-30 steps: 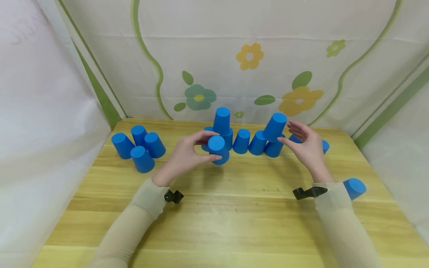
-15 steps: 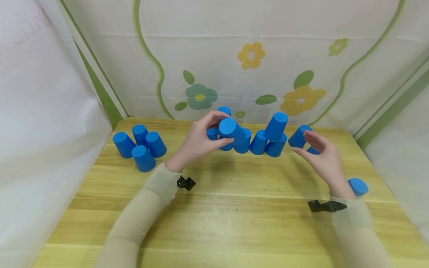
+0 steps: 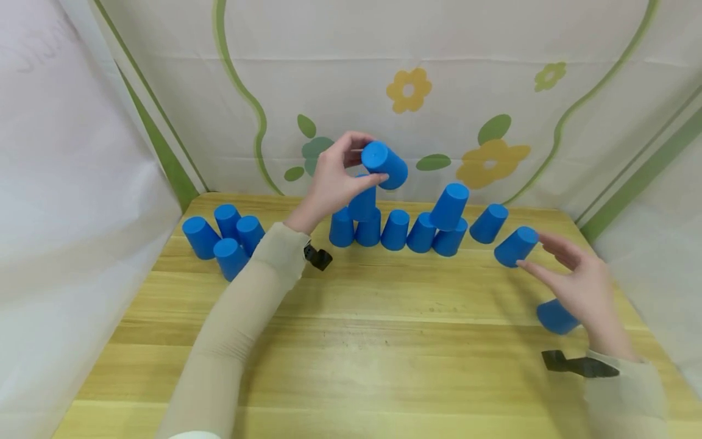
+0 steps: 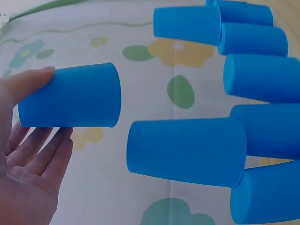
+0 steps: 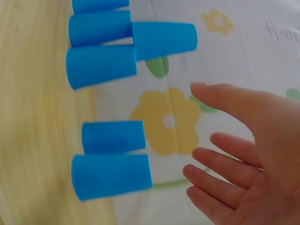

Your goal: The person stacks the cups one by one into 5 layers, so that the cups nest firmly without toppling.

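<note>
My left hand (image 3: pixel 342 174) pinches a blue cup (image 3: pixel 392 167) between thumb and fingers, raised above the back row. In the left wrist view the held cup (image 4: pixel 75 96) is apart from the stacked cups. Below it, one upside-down cup (image 3: pixel 362 202) stands across two cups at the row's left end. Another upper cup (image 3: pixel 449 207) sits on the two at the right end, with a single cup (image 3: pixel 395 230) between the pairs. My right hand (image 3: pixel 581 283) has its fingers spread behind a cup (image 3: pixel 515 247); the right wrist view shows that hand (image 5: pixel 239 154) holding nothing.
Several upside-down cups, one of them the front cup (image 3: pixel 230 259), cluster at the table's left. Further cups on the right are a back one (image 3: pixel 489 224) and one (image 3: pixel 556 316) partly behind my right hand. A flowered white curtain (image 3: pixel 329 79) hangs behind the wooden table (image 3: pixel 384 366).
My left hand has lifted its cup up and rightward from in front of the left stack. The right hand has moved away from the right upper cup, toward the right and nearer.
</note>
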Tool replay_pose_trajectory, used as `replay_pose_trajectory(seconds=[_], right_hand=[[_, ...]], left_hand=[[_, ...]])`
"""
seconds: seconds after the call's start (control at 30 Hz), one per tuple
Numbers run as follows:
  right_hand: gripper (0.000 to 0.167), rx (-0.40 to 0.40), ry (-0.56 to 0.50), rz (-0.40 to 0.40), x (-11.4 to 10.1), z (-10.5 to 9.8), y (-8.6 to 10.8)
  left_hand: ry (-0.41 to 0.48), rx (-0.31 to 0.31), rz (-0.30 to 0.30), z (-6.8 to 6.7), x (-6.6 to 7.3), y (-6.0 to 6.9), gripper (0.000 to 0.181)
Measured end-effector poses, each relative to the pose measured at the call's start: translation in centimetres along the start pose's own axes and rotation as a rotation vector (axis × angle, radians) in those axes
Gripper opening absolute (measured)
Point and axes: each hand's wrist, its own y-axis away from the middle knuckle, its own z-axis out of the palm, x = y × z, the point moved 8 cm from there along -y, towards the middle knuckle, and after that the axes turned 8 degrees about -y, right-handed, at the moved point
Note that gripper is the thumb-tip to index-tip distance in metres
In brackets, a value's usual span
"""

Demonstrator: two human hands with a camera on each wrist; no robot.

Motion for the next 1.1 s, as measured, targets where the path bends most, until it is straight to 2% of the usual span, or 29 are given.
replay_pose_trajectory(seconds=[0.2, 0.33, 0.53, 0.8, 0.97, 1.1], right_hand=[[0.072, -0.051, 0.049, 0.065, 1.5, -1.5, 0.9], [0.074, -0.086, 0.074, 0.081, 2.0, -2.0, 1.4], [0.074, -0.104, 0.11, 0.089, 2.6, -2.5, 2.2], [0.069, -0.097, 0.125, 0.074, 3.6, -3.1, 2.9], [0.068, -0.09, 0.142, 0.074, 4.5, -3.3, 3.3], [0.071, -0.091, 0.13, 0.111, 5.1, -3.5, 3.8]], left_hand=[[-0.03, -0.037, -0.109, 1.0, -1.4, -1.7, 0.056], [-0.068, -0.074, -0.142, 2.1, -2.2, -2.0, 0.055], [-0.158, -0.111, -0.134, 3.6, -3.1, -1.4, 0.055], [-0.189, -0.161, -0.214, 4.9, -4.8, -0.4, 0.057], [-0.227, -0.176, -0.208, 5.3, -5.2, -0.3, 0.057], [-0.246, -0.196, -0.205, 5.7, -5.5, -0.1, 0.056]])
